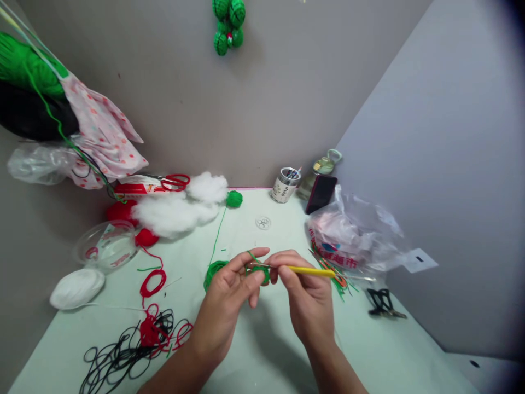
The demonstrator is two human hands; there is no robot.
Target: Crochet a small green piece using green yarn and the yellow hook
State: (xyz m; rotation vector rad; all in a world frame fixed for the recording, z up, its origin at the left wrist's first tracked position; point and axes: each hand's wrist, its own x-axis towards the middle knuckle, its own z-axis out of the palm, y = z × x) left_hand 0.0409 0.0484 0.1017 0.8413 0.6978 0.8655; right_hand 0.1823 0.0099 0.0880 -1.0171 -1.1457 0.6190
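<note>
Between the thumb and fingers of my left hand [233, 290] is a small green crochet piece [262, 272], partly hidden by the fingertips. Green yarn loops over the raised left index finger. My right hand [307, 293] grips a crochet hook [311, 271] with a yellow handle, its metal tip pointing left at the green piece. Whether a loop sits on the tip is too small to tell. Behind my left hand lies a coil of green yarn [213, 272], and a thin strand runs from there to a green ball [234, 199] at the back.
Left are white stuffing [172, 213], red scissors [176, 182], a plastic bowl [106, 246], a white yarn ball [77, 288] and tangled black cord [118, 355]. Right are a pen tin [284, 186], a phone [321, 194], a plastic bag [356, 230] and a black clip [383, 302].
</note>
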